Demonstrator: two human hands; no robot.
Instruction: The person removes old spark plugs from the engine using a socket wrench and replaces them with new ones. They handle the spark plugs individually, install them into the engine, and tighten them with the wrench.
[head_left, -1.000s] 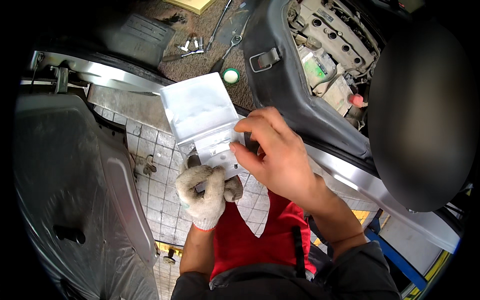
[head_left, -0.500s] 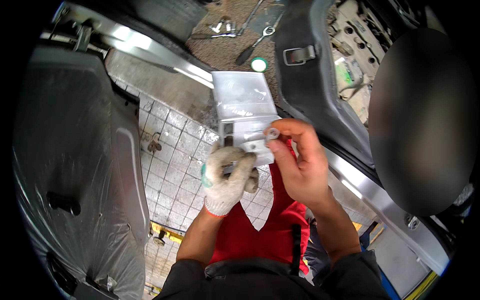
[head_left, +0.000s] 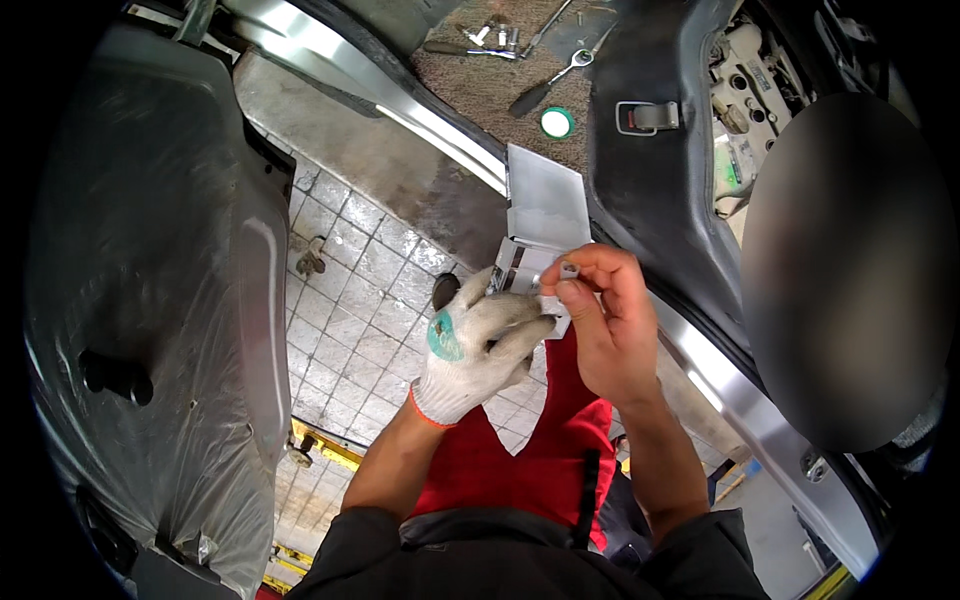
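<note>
My left hand [head_left: 482, 340], in a white knit glove with a teal patch, grips a small hinged plastic case [head_left: 549, 205]. The case's pale lid stands raised away from me, and the glove covers much of the lower half. Just over the case's right side, my bare right hand [head_left: 612, 325] pinches a small whitish ring-like piece [head_left: 569, 270] between thumb and fingertips. Its exact kind is too small to make out. Inside the case are dark and light parts, mostly hidden by my hands.
On the brown carpet [head_left: 450, 95] ahead lie a ratchet [head_left: 550, 84], another long-handled tool [head_left: 470, 49], several small metal pieces and a green-rimmed round lid [head_left: 557, 123]. A plastic-covered door [head_left: 170, 300] stands at left. An engine [head_left: 745, 100] shows at right, near a blurred oval.
The view has shifted, so the surroundings sit further right and lower. My gloved hand has turned with the case, which now appears narrower; the small piece remains in my right fingertips.
</note>
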